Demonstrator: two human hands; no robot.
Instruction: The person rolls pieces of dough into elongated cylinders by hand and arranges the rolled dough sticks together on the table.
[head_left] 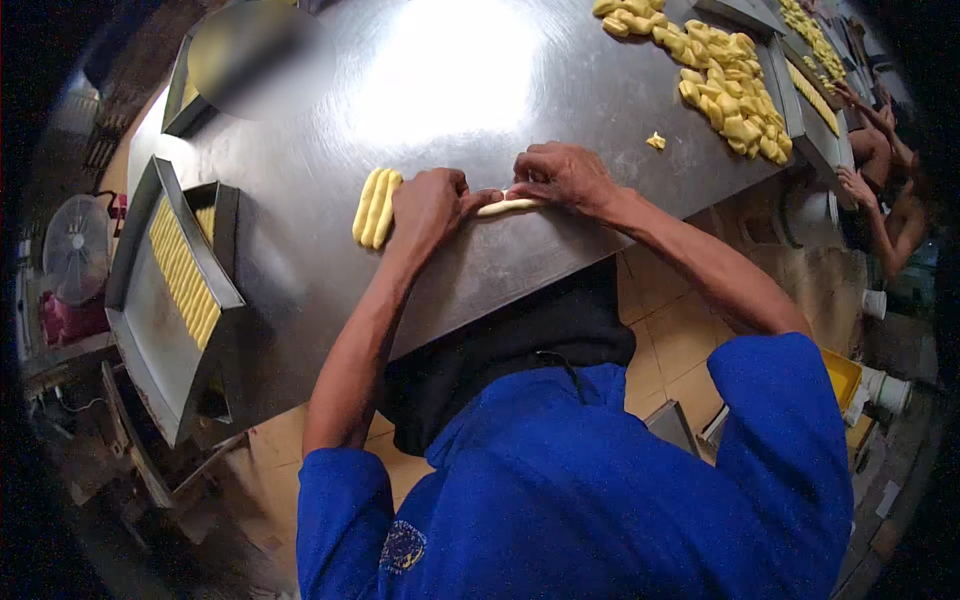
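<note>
Both hands work the pale dough strip [508, 206], which lies near the front edge of the metal desk [300, 150], in front of the person's body. The fingers of the left hand [432, 205] and right hand [568, 178] are curled in narrow and hold the strip, the thumbs almost meeting above its middle (how hard they press, I cannot tell). It is kept flat on the desk, probably because dough this soft would sag if lifted.

Just left of the left hand, three dough sticks [377, 208] lie side by side, perhaps to keep them straight. Farther left, a metal tray [143, 325] bears a neat row of yellow sticks [183, 275], likely lined up close to save room. The heap of dough pieces [735, 95] sits loosely at the far right, seemingly to leave working space; a single dough scrap [656, 141] lies apart from it.
</note>
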